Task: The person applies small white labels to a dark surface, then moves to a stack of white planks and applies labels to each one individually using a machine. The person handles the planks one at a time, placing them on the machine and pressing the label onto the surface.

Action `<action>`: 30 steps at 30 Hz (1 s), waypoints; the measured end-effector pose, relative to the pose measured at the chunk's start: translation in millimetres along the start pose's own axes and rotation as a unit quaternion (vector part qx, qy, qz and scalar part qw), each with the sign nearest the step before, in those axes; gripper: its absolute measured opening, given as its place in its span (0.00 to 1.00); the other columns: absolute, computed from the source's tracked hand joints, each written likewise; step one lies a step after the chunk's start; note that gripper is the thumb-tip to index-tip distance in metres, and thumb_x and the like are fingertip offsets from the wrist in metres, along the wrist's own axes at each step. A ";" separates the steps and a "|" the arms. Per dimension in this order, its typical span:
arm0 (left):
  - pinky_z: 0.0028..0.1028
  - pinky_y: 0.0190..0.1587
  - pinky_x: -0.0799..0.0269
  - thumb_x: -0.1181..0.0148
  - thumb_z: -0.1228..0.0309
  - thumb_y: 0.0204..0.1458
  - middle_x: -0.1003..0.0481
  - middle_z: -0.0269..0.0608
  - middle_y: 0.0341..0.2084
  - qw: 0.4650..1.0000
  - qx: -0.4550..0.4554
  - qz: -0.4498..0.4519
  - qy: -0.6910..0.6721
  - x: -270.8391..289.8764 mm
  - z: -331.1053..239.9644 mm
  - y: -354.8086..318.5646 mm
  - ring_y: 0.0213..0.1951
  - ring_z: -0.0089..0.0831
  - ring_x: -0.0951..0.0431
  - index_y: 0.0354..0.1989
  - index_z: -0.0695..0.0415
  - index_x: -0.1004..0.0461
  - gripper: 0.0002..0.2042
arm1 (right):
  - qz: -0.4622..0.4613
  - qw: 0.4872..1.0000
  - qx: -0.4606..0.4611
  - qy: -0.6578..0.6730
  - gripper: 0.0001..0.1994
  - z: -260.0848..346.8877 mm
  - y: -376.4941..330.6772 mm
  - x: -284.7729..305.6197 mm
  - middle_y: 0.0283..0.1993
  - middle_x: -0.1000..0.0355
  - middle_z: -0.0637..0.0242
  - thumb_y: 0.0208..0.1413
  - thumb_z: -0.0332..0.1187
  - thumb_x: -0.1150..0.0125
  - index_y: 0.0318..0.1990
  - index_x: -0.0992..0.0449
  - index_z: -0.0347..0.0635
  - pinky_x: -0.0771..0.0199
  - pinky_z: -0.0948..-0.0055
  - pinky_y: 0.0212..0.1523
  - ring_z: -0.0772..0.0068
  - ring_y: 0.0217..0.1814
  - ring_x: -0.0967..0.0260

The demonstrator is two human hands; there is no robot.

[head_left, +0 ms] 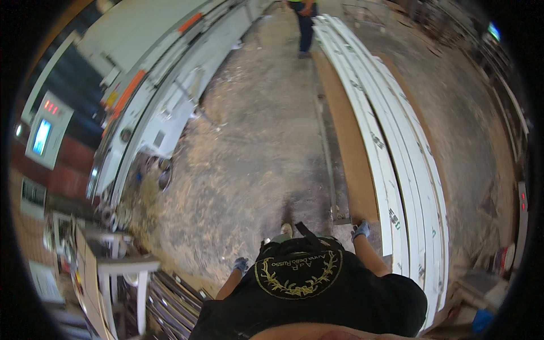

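Note:
My right hand [360, 229], in a grey-blue work glove, is at the near end of a long brown board [356, 153]. Its fingers look curled on the board's edge, though they show only small. My left hand [240, 264], gloved the same way, hangs low beside my body over the floor, apart from the board. How its fingers lie is too small to make out. Alongside the brown board, on its right, runs a stack of long white panels [396, 141] with dark printed marks.
A person [304, 25] in dark trousers stands by the stack's far end. On the left is a long white machine [170, 107] with orange strips and a control panel [48, 130]. A pale table [127, 265] stands near left, beside long dark strips [175, 300]. Dust covers the floor.

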State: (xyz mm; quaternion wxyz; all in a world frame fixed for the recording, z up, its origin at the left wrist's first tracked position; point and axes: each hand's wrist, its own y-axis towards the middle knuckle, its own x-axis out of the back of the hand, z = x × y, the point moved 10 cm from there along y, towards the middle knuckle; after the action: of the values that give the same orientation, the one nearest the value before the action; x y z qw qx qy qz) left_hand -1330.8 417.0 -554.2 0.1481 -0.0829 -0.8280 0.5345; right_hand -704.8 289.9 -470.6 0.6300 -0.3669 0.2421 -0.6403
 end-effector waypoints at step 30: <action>0.37 0.35 0.34 0.48 0.44 0.43 0.33 0.38 0.43 0.953 -0.148 0.264 0.030 -405.0 -591.3 97.5 0.41 0.34 0.33 0.47 0.49 0.34 0.27 | -0.353 0.903 -0.063 0.235 0.25 -212.2 -191.8 175.9 0.39 0.32 0.62 0.45 0.48 0.45 0.46 0.37 0.41 0.38 0.60 0.45 0.66 0.45 0.38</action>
State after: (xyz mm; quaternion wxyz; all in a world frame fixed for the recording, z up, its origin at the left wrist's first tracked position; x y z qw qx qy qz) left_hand -753.8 846.6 -478.8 0.0127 -0.3353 -0.8416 0.4232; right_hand -978.8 101.5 -423.7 0.2632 -0.3057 0.2776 -0.8719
